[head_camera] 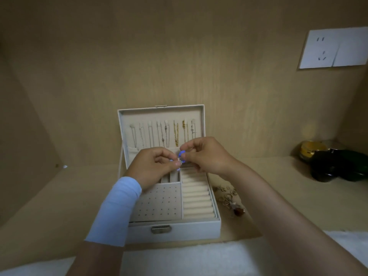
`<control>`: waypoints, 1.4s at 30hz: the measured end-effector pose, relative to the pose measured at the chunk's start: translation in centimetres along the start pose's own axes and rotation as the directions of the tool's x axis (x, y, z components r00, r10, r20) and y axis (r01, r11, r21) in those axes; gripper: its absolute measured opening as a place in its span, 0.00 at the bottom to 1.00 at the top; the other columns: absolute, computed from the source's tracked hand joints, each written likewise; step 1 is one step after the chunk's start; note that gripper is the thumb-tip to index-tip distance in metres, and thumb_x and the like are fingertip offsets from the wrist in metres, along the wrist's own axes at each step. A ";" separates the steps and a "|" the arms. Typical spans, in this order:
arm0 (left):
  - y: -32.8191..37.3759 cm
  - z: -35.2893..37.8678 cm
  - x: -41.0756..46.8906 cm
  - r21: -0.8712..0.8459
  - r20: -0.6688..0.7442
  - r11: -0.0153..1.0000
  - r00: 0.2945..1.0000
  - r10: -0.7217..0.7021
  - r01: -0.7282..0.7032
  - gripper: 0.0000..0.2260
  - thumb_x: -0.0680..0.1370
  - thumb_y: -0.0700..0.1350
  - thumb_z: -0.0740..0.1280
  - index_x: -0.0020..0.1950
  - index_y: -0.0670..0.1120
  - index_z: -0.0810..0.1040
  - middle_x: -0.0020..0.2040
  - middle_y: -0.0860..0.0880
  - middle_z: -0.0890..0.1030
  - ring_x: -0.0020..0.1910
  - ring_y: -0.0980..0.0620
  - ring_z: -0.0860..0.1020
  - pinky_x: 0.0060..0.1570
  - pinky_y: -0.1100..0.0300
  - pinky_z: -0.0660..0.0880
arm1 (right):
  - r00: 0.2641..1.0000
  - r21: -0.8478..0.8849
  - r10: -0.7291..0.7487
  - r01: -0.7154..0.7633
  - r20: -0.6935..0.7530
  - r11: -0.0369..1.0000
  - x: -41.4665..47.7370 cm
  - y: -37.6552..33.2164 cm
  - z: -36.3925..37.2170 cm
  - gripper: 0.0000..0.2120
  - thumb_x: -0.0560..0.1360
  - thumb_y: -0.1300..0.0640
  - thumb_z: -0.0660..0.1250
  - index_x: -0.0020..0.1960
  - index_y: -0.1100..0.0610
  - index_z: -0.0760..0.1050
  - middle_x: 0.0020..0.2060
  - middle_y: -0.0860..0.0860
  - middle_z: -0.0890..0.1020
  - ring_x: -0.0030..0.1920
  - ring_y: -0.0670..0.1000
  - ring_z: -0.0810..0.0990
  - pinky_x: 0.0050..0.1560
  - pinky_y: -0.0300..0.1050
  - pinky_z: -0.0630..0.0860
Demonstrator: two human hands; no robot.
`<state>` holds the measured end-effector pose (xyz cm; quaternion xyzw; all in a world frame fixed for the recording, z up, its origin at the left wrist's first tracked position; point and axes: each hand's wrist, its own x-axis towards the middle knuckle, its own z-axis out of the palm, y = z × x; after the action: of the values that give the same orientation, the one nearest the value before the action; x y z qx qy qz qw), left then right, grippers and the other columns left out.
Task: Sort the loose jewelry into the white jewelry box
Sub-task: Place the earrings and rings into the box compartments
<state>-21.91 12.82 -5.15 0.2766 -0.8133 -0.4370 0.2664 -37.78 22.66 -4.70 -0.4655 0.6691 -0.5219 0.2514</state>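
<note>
The white jewelry box (217, 226) stands open on the wooden shelf, several necklaces (165, 134) hanging inside its raised lid. Over the box's middle, my left hand (153, 168) and my right hand (205, 156) meet fingertip to fingertip. Together they pinch a small shiny piece of jewelry (179, 160); its exact kind is too small to tell. Below the hands lie a perforated earring panel (159, 204) and padded ring rolls (197, 198). Loose jewelry (229, 198), gold rings and a brown pendant, sits in a pile just right of the box.
A dark round container with a yellow lid (310, 150) and black and dark green objects (338, 166) stand at the back right corner. A white wall socket (334, 48) is mounted on the back panel. White fabric (179, 257) lies along the shelf's front edge.
</note>
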 end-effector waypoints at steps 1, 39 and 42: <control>-0.4 0.0 0.0 0.009 0.009 1.000 1.000 -0.018 0.018 0.03 0.71 0.44 0.76 0.43 0.49 0.85 0.38 0.52 0.85 0.39 0.61 0.81 0.41 0.73 0.73 | 1.000 -0.045 -0.001 0.000 -0.007 0.999 0.5 0.2 0.4 0.07 0.76 0.62 0.72 0.53 0.62 0.82 0.36 0.53 0.82 0.23 0.41 0.75 0.26 0.36 0.72; -3.0 0.2 0.0 0.501 0.049 0.862 0.997 0.063 -0.080 0.07 0.75 0.53 0.71 0.52 0.58 0.83 0.50 0.59 0.75 0.58 0.57 0.67 0.57 0.60 0.66 | 0.971 -0.581 0.000 0.142 0.238 0.801 0.6 0.9 1.5 0.07 0.78 0.54 0.69 0.49 0.45 0.85 0.42 0.39 0.84 0.45 0.37 0.79 0.46 0.34 0.72; -2.6 0.5 -0.1 0.510 0.021 0.858 0.998 0.064 -0.065 0.07 0.74 0.55 0.71 0.52 0.59 0.82 0.54 0.58 0.76 0.61 0.55 0.69 0.62 0.56 0.69 | 0.986 -0.543 -0.071 0.143 0.152 0.827 -0.3 0.4 -0.6 0.07 0.78 0.57 0.69 0.50 0.48 0.84 0.42 0.38 0.82 0.44 0.35 0.78 0.45 0.30 0.69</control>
<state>-21.62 11.95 -7.61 0.3091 -0.9092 -0.1976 0.1968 -38.32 23.20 -4.93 -0.5867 0.7468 -0.2899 0.1181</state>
